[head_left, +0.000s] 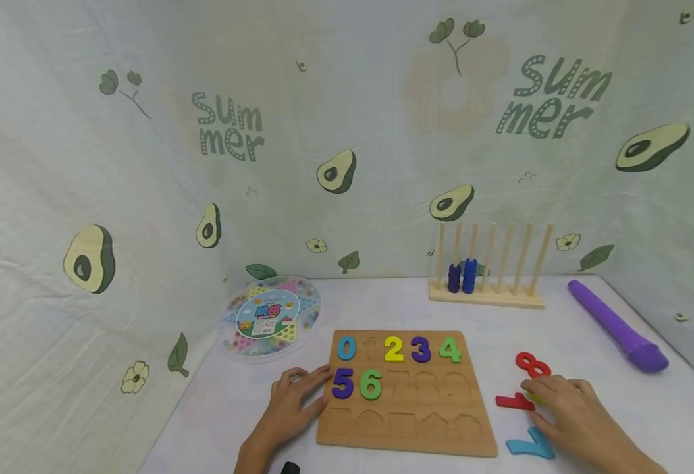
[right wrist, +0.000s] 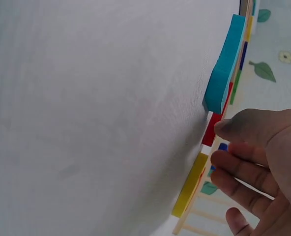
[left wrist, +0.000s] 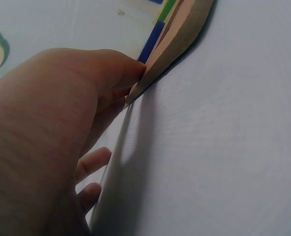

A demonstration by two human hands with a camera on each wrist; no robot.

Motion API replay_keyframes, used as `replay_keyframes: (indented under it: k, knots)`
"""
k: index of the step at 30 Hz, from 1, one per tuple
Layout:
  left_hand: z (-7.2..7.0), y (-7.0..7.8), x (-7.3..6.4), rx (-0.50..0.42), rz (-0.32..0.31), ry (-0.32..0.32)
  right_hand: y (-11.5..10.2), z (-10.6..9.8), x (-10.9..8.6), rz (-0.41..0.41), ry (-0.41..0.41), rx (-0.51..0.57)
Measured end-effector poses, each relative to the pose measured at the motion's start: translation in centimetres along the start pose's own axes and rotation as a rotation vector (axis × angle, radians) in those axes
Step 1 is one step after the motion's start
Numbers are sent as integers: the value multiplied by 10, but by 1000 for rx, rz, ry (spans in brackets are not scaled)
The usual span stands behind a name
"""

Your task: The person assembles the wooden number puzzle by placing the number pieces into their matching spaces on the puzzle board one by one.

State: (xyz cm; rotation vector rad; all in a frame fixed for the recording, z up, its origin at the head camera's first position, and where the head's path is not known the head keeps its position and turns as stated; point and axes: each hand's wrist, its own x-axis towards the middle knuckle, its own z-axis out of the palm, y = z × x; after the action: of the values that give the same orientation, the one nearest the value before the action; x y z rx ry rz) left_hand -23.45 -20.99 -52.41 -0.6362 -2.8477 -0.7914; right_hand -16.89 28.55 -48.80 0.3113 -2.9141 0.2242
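On the left edge of a wooden number puzzle board (head_left: 406,441), my left hand (head_left: 290,403) rests with thumb and fingertips against the wood. Pieces 0, 2, 3, 4, 5 and 6 sit in their slots, while the 1 slot and those after 6 show bare recesses. My right hand (head_left: 572,415) hovers over loose pieces right of the board, thumb and fingers apart. Its thumb is close to a red 1 (head_left: 514,401); contact is unclear. A yellow piece (right wrist: 190,186) is mostly hidden by the hand in the head view. Around it lie a red 8 (head_left: 533,364) and a blue 7 (head_left: 532,445).
A wooden peg rack (head_left: 486,299) with dark blue and blue beads on two pegs stands at the back. Right of it lies a purple microphone-shaped object (head_left: 616,324). A round clear game case (head_left: 271,319) is at the back left. Printed cloth hangs behind.
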Motion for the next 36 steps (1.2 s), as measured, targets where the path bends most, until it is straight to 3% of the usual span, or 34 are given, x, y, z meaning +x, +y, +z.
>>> replay_keyframes:
  k: [19,29,36]
  knots:
    - [1,-1,0,26,20,17,6,6,12,-88,70,-90]
    - [1,0,0,33,7,8,8,9,17,-148,136,-76]
    - [2,-1,1,26,2,1,9,9,24,-145,126,-50]
